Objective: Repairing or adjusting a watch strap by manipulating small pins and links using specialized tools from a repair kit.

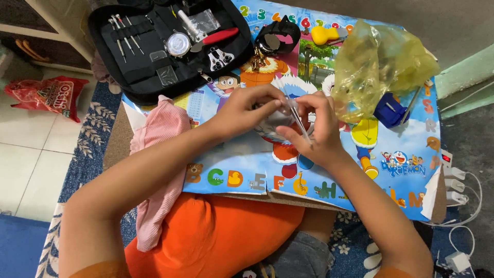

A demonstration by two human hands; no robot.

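Observation:
Both of my hands meet over a low table covered by a colourful cartoon alphabet sheet (391,154). My left hand (247,108) pinches a small clear plastic packet (280,110) from the left. My right hand (319,128) holds the same packet from the right, with a thin silver tool (298,121) lying across its fingers. What is inside the packet is hidden by my fingers.
An open black tool case (154,46) with small screwdrivers, a round case and red-handled pliers lies at the back left. A crumpled yellow plastic bag (381,67) and a blue block tool (389,109) sit right. A pink cloth (159,154) hangs left. A power strip (453,180) lies right.

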